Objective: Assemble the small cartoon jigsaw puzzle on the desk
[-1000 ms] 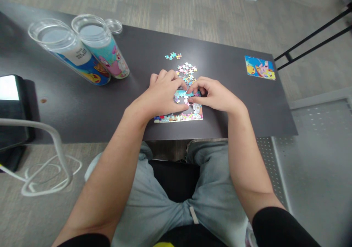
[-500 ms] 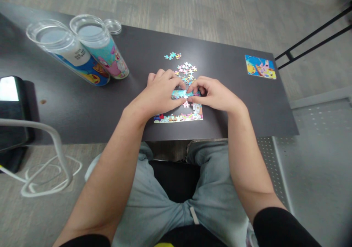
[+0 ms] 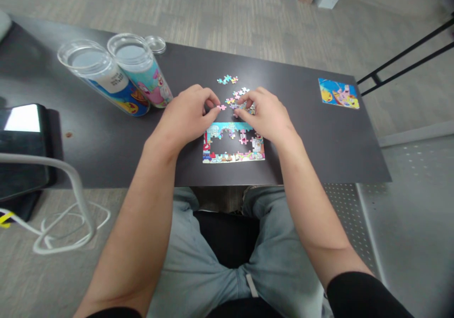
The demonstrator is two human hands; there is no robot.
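A partly assembled jigsaw puzzle (image 3: 234,158) lies near the table's front edge, its border joined and dark table showing through the middle. Inside the frame sits a pink puzzle section (image 3: 243,137). Above its top left corner, my left hand (image 3: 191,115) pinches a small pink puzzle piece (image 3: 222,107) at the thumb and fingertips. My right hand (image 3: 266,114) is over the pile of loose puzzle pieces (image 3: 232,101), thumb and fingers apart and touching or nearly touching them. Part of that pile is hidden under the right hand.
Farther back is a small cluster of puzzle pieces (image 3: 227,79). Two clear-topped printed canisters (image 3: 120,84) stand at the left, a clear lid (image 3: 156,45) behind them. A picture card (image 3: 339,93) lies at the right. A black device (image 3: 24,148) and a white cable (image 3: 71,171) are far left.
Both hands have left the puzzle's upper edge. My left hand has moved left and back to a pink piece; my right hand has shifted back over the loose pieces. The view has tilted slightly.
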